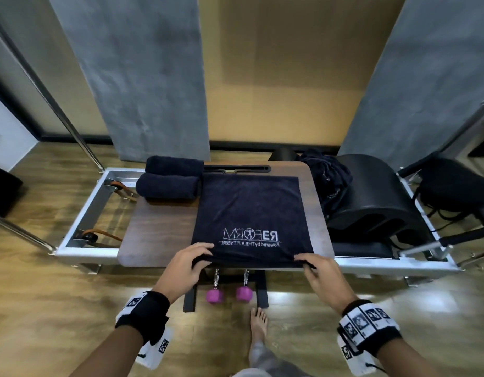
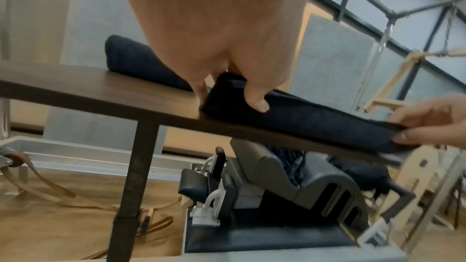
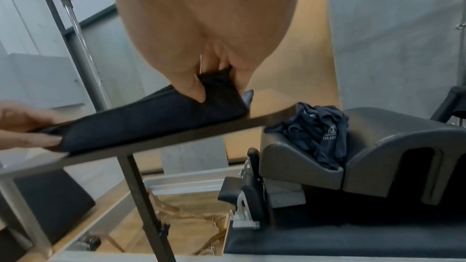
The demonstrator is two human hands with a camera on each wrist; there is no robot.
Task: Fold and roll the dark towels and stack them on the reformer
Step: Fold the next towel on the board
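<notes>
A dark navy towel (image 1: 249, 213) with a white logo lies flat and folded on the brown wooden board (image 1: 159, 232) over the reformer. My left hand (image 1: 193, 261) pinches its near left corner (image 2: 227, 95), thumb underneath. My right hand (image 1: 311, 263) pinches the near right corner (image 3: 216, 87). The towel's near edge (image 2: 315, 123) is lifted slightly off the board. Two rolled dark towels (image 1: 170, 183) lie side by side at the board's far left. A crumpled pile of dark towels (image 1: 327, 178) rests on the black arc barrel (image 1: 376, 202) to the right.
The reformer's silver frame (image 1: 83, 213) runs left and right under the board, with brown straps (image 1: 110, 238) inside. Two pink weights (image 1: 227, 293) hang below the board's front edge. My bare foot (image 1: 258, 325) stands on the wooden floor. Metal poles (image 1: 66, 115) rise at the left.
</notes>
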